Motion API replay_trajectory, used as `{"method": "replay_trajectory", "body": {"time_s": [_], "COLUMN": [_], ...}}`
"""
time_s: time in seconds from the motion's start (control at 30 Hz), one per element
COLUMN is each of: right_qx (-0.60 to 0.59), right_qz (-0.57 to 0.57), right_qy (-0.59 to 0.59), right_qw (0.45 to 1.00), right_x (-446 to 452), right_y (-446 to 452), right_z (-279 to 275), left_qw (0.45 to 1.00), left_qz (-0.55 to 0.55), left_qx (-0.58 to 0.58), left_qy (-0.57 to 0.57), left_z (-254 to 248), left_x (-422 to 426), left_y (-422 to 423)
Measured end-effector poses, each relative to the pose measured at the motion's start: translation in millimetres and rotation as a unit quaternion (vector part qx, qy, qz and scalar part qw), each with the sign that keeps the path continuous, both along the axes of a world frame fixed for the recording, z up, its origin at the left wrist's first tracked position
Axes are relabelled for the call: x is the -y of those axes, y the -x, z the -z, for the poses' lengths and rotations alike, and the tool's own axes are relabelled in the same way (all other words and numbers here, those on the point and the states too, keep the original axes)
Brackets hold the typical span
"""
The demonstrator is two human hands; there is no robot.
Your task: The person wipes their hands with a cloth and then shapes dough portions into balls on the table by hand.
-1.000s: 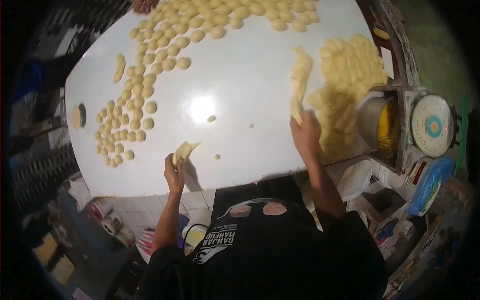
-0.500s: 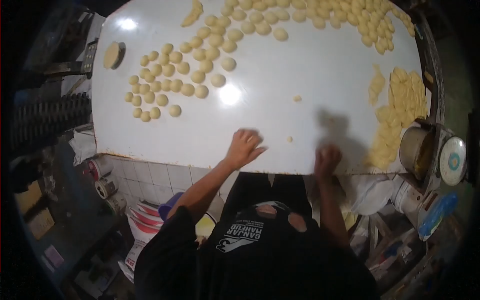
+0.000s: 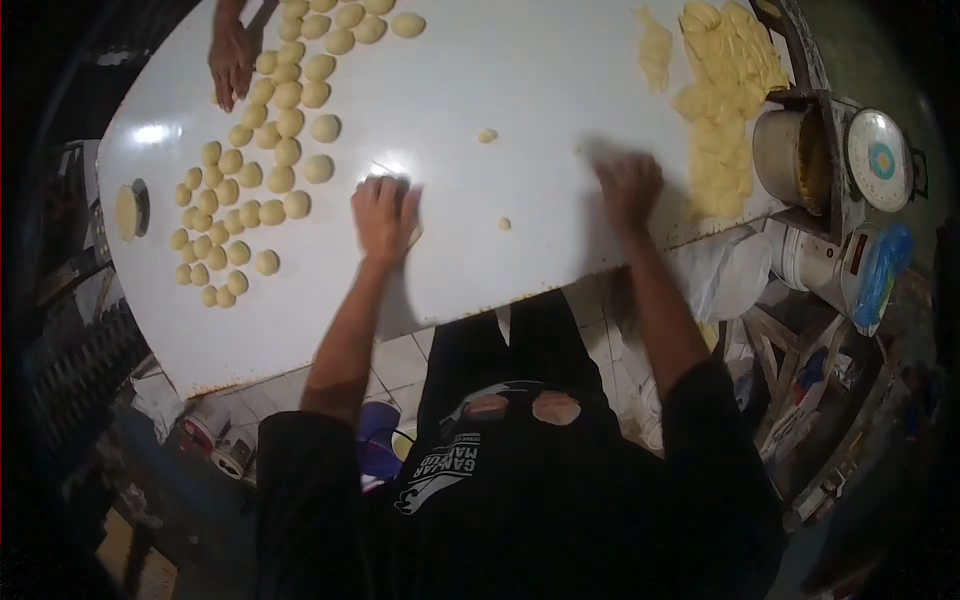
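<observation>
Dough balls (image 3: pixel 267 135) rounded, toward left edge of bench (image 3: pixel 450 80); dough mass (image 3: pixel 725 125) near right edge unrounded. Left hand (image 3: pixel 384 218) curled, right hand (image 3: pixel 630 190) blurred; contents: cannot tell.

Blue plastic (image 3: pixel 884 275), perhaps bag, against white bucket (image 3: pixel 822 264)

White table (image 3: pixel 450 270) with dough balls (image 3: pixel 288 95) near the left hand (image 3: pixel 383 220), yellow dough (image 3: pixel 728 115) near the blurred right hand (image 3: pixel 631 192)
</observation>
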State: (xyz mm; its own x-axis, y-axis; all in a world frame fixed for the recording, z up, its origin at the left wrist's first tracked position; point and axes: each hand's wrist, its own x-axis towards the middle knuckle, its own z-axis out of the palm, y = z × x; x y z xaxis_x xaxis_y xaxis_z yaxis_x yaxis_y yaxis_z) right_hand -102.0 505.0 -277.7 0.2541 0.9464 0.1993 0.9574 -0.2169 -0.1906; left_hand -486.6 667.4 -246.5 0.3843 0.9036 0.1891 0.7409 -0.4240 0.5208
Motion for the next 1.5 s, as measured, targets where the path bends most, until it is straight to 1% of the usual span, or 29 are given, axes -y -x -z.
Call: {"method": "replay_trajectory", "body": {"time_s": [0.03,0.07,0.1,0.13,0.2,0.3,0.37,0.4,0.43,0.47,0.5,0.57,0.63,0.7,0.77,0.83,0.87,0.97,1.03,1.1,1.13,1.17,1.23,1.27,1.3,1.33,1.37,1.43,1.5], "right_qx": [-0.025,-0.05,-0.073,-0.1,-0.06,-0.071,-0.022,-0.019,-0.075,-0.13,-0.128,-0.016,-0.091,-0.084,-0.093,-0.087,-0.1,-0.124,-0.098,-0.177,-0.101,-0.052,-0.127,-0.127,-0.131,-0.132,-0.131,-0.013,-0.1], "right_qz": [0.02,0.043,0.065,-0.009,-0.032,0.023,0.057,0.056,-0.05,-0.155,-0.157,-0.057,-0.025,-0.086,-0.168,-0.141,-0.105,-0.041,-0.126,-0.233,-0.202,-0.147,-0.058,-0.061,-0.163,-0.262,-0.265,-0.222,-0.157], "right_qy": [0.003,-0.001,-0.012,-0.079,-0.054,-0.043,-0.064,-0.075,-0.084,-0.091,-0.093,-0.042,-0.112,-0.056,-0.139,0.003,-0.057,-0.101,-0.071,-0.053,-0.023,-0.011,-0.12,-0.126,-0.128,-0.125,-0.125,-0.005,-0.008], "right_qw": [0.999,0.998,0.995,0.992,0.996,0.996,0.996,0.995,0.992,0.975,0.975,0.997,0.989,0.991,0.972,0.986,0.988,0.986,0.985,0.955,0.974,0.988,0.983,0.982,0.969,0.948,0.947,0.975,0.982], "right_x": [-5.6,-17.0,-30.6,3.0,-1.9,-62.4,-57.7,-41.7,-6.7,7.6,-10.4,-42.6,-71.5,-46.6,-40.6,-47.2,-74.2,-103.4,-72.8,-57.0,-73.3,-99.5,-129.5,-116.5,-89.4,-76.5,-83.2,-97.7,-123.4], "right_y": [27.0,48.6,52.2,44.6,-16.1,-16.4,15.7,4.8,-12.2,-27.4,-44.6,-74.7,-49.0,-34.9,-61.5,-98.7,-97.7,-52.6,-73.4,-114.6,-123.3,-113.1,-77.9,-78.3,-82.5,-91.8,-108.5,-138.2,-108.2], "right_z": [3.7,5.5,6.1,20.5,11.7,-14.9,13.3,14.1,10.1,6.7,11.7,24.5,4.7,17.2,-1.7,5.4,8.9,-4.3,-5.6,-2.3,9.3,0.0,-26.8,-27.3,-22.2,-18.3,-13.4,8.1,-12.2], "left_qw": [0.992,0.997,0.997,0.99,0.978,0.997,0.995,0.999,0.995,0.994,0.993,0.994,0.974,0.997,0.996,0.992,0.988,0.982,0.997,0.999,0.989,0.978,0.963,0.98,0.991,0.992,0.989,0.981,0.975], "left_qz": [-0.092,-0.018,0.074,0.121,0.168,0.015,-0.083,0.001,0.043,0.063,0.084,-0.093,-0.218,-0.07,-0.002,-0.103,-0.129,-0.181,-0.065,-0.024,-0.135,-0.204,-0.267,-0.196,-0.132,-0.107,-0.084,-0.189,-0.223], "left_qx": [0.074,-0.017,0.035,0.076,0.119,-0.07,-0.015,0.031,0.091,0.09,0.089,-0.049,0.027,-0.008,0.086,-0.002,-0.078,-0.026,0.032,0.047,-0.027,-0.034,0.029,-0.006,0.001,0.061,0.119,-0.009,-0.016], "left_qy": [0.043,0.068,0.011,-0.001,-0.016,0.022,0.055,0.036,0.023,0.006,-0.008,0.015,0.051,0.017,0.033,0.07,0.017,0.042,0.016,0.006,0.047,-0.012,0.012,0.036,-0.026,0.0,0.034,-0.044,-0.018], "left_z": [-5.4,-3.6,-9.6,-2.3,9.5,18.1,18.4,16.9,6.2,19.9,36.0,38.6,-4.7,32.6,16.2,14.4,17.1,22.8,10.2,27.0,29.5,22.8,4.8,30.2,17.4,23.9,33.0,55.6,26.4], "left_x": [5.9,36.3,64.6,82.5,52.8,31.2,34.9,61.4,80.9,70.5,60.0,15.1,2.5,61.2,81.3,46.0,13.9,19.7,67.7,54.7,33.3,7.4,-9.7,13.6,39.0,51.3,58.5,25.8,6.2], "left_y": [-37.2,-39.1,-29.3,-2.6,34.0,19.6,-41.0,-35.8,-24.1,4.4,33.0,21.2,-55.9,-42.7,-15.5,4.3,-8.3,-69.7,-62.9,-9.4,-5.5,-30.2,-87.6,-76.9,-87.1,-67.9,-42.8,-20.7,-71.0]}}
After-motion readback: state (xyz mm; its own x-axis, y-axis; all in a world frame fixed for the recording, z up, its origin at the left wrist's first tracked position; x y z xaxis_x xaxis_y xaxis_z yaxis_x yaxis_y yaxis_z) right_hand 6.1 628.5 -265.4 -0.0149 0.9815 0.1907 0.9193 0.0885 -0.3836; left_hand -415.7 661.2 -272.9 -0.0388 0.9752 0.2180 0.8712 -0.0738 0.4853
